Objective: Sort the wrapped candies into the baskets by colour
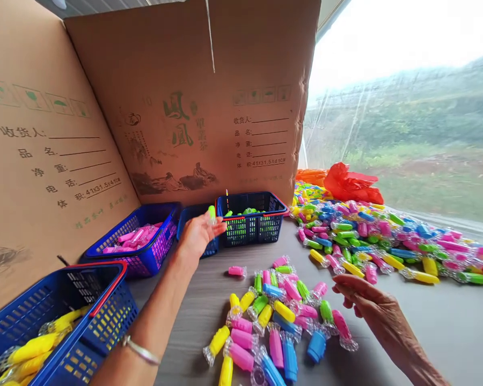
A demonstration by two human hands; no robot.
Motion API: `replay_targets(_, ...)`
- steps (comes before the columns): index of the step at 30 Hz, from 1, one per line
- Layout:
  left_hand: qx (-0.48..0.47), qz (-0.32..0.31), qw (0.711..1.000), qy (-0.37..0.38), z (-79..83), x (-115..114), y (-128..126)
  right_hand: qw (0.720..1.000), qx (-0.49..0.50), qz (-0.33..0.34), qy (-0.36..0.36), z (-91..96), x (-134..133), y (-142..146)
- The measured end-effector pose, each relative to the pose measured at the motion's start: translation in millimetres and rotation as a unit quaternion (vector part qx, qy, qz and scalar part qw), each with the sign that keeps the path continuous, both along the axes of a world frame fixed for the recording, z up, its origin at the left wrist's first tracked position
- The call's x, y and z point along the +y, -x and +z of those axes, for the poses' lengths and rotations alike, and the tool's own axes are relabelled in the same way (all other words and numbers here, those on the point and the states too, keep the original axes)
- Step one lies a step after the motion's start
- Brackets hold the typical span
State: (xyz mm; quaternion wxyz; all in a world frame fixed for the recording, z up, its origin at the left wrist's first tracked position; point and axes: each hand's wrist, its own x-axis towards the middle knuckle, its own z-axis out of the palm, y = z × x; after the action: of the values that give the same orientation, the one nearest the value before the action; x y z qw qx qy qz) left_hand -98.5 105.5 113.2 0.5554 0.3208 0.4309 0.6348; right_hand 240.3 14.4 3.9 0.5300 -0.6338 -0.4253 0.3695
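Note:
My left hand [199, 233] reaches out toward the blue baskets at the back, its fingers pinched on a green toy piece [212, 213] just in front of the basket of green pieces [253, 224]. My right hand [370, 305] hovers low over the grey table at the right edge of a loose cluster of coloured toy pieces [273, 316], fingers slightly curled and apart, holding nothing. A silver bracelet [140, 351] sits on my left wrist.
A basket of pink pieces [139, 241] and a basket of yellow pieces [60, 327] stand at the left. Upright cardboard sheets [185, 102] wall the back. A large heap of mixed pieces [386, 241] and an orange-red plastic bag [352, 185] lie by the window.

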Motion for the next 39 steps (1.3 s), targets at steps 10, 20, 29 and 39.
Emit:
replay_targets(10,0.298,0.008,0.952,-0.071,-30.7,-6.7,-17.9,0.991,-0.104,0.066,-0.060,-20.9,0.2,6.7)
replay_targets(20,0.531,-0.076,0.844,0.014,-104.0,-81.1,-17.3,0.874,-0.371,0.259,-0.180,11.3,-4.8,68.6)
replay_targets(29,0.483,-0.156,0.861,-0.023,-111.4,-87.3,2.8,0.818,-0.463,0.313,-0.135,13.9,12.8,108.9)
replay_targets(39,0.523,-0.185,0.831,-0.045,-109.6,-93.7,1.2,0.971,0.074,0.225,-0.025,8.6,20.9,83.8)
